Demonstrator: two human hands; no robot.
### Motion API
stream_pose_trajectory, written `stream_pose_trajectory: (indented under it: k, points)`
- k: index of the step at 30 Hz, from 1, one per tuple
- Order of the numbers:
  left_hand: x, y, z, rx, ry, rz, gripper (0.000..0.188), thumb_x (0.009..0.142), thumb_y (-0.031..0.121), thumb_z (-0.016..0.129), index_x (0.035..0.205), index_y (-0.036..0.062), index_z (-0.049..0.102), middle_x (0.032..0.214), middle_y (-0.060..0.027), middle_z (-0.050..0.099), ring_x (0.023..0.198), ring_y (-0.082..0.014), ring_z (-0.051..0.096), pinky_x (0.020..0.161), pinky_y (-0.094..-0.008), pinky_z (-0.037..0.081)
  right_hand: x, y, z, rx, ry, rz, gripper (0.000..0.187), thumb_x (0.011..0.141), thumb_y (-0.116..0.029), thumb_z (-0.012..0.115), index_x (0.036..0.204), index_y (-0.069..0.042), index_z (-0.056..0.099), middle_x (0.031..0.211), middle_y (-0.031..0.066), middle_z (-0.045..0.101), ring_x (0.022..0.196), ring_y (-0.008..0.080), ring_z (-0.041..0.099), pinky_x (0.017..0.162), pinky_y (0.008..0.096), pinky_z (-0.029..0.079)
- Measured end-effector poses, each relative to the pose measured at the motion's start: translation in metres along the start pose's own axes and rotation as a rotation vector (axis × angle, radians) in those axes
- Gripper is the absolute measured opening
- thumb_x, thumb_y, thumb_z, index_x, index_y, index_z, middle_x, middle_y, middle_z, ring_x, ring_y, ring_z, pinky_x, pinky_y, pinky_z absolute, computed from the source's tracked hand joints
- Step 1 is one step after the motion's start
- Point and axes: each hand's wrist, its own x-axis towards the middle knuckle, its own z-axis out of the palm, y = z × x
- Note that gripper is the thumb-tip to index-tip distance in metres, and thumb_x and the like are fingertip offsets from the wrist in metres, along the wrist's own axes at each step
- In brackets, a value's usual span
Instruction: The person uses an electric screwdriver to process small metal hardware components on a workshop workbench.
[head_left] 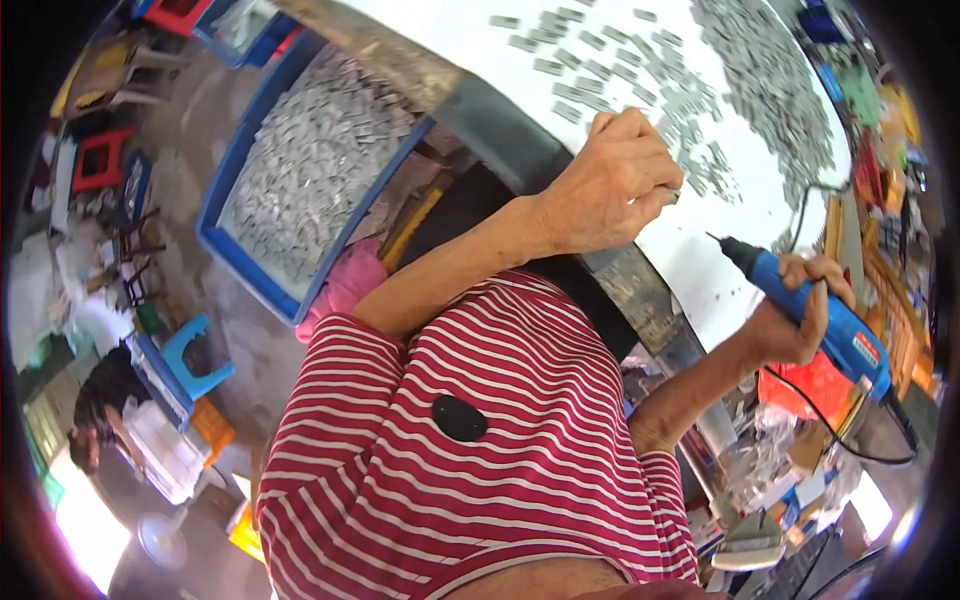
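My left hand (612, 180) hovers over the near edge of the white tabletop, fingertips pinched together. A small grey piece (673, 195) shows at their tips, mostly hidden by the fingers. In my right hand (800, 310) is a blue corded power tool (835, 325), a slim handheld type like an electric screwdriver or rotary tool. Its thin dark bit points toward the left hand and is apart from it. Beyond the left hand lie loose flat grey rectangular pieces (595, 70), scattered singly and in small clusters.
A dense heap of similar grey pieces (770, 80) covers the table's far right. To the left, a blue-rimmed bin (215, 240) is filled with them. The tool's black cord (840, 445) loops at the right. A light-blue stool (195, 360) and another person (105, 400) are at far left.
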Motion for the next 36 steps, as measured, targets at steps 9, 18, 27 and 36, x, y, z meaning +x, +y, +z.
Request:
stream_pose_trajectory:
  k: [9,18,27,36]
  points:
    - [-0.064,-0.014,-0.123,0.385,0.293,-0.355,0.006,0.072,0.004,0.061,0.078,0.0042,0.06,0.075,-0.0067,0.057,0.078,-0.0224,0.051,0.069,-0.0315,0.041,0.001,0.004,0.007,0.018,0.017,0.039,0.019,0.073,-0.004,0.051,0.091,-0.004,0.048,0.082,0.0127,0.05,0.061,0.0173,0.044,0.062,0.0314,0.038]
    - [-0.166,-0.095,-0.217,0.92,0.362,-0.649,0.015,0.077,0.012,0.062,0.089,0.0034,0.066,0.085,-0.011,0.063,0.079,-0.022,0.058,0.072,-0.0319,0.045,0.002,0.015,0.019,0.03,-0.014,0.036,0.017,0.073,0.0,0.05,0.09,-0.002,0.051,0.085,0.0163,0.051,0.063,0.0216,0.048,0.066,0.0377,0.04]
    - [-0.067,-0.033,-0.119,0.59,0.413,-0.491,0.013,0.079,0.007,0.06,0.091,0.0027,0.063,0.08,-0.007,0.06,0.072,-0.0149,0.056,0.067,-0.0265,0.044,0.008,0.022,0.02,-0.095,0.121,-0.107,0.022,0.07,0.006,0.055,0.091,0.003,0.049,0.076,0.019,0.057,0.055,0.0222,0.058,0.056,0.0347,0.05]
    - [-0.008,0.003,0.013,-0.066,-0.058,-0.238,0.011,0.07,0.0,0.061,0.08,0.0017,0.056,0.076,-0.0099,0.056,0.069,-0.0225,0.054,0.061,-0.0299,0.043,0.029,0.027,0.003,-0.113,0.21,-0.192,0.023,0.067,0.004,0.063,0.085,0.003,0.047,0.061,0.0124,0.056,0.048,0.019,0.055,0.052,0.0326,0.047]
